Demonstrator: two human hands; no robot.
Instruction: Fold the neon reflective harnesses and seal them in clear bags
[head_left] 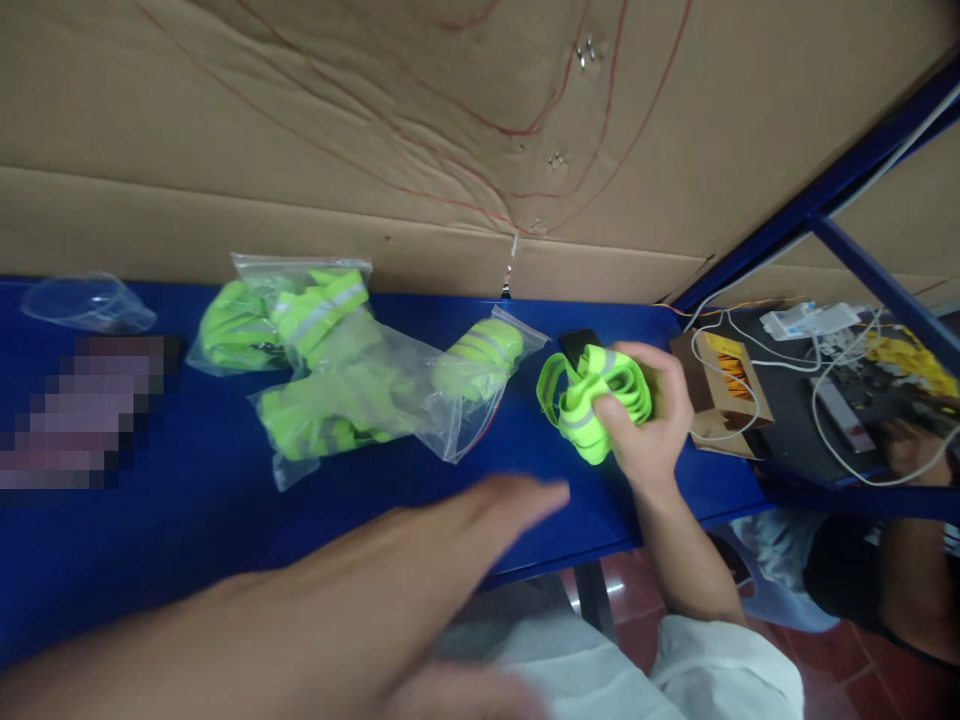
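My right hand (654, 425) is closed around a loosely coiled neon-green reflective strap (592, 428) with grey stripes, thumb pressed on its near side. The strap is held over the blue table (540, 530), with a dark object (576, 345) partly hidden behind it. Blurred and close to the camera, my left hand (495, 525) reaches in from the lower left, a digit stretched out and nothing visible in it. Clear zip bags with more green straps (322, 340) lie left of my right hand; one bag (480, 355) is nearest to it.
A clear plastic item (90, 302) and a blurred-out patch (82, 410) are at left. To the right stand a blue frame (885, 280), an open cardboard box (724, 385), white cables and small parts. A co-worker's hand (911, 450) is at far right. A cardboard-covered wall (375, 120) rises behind.
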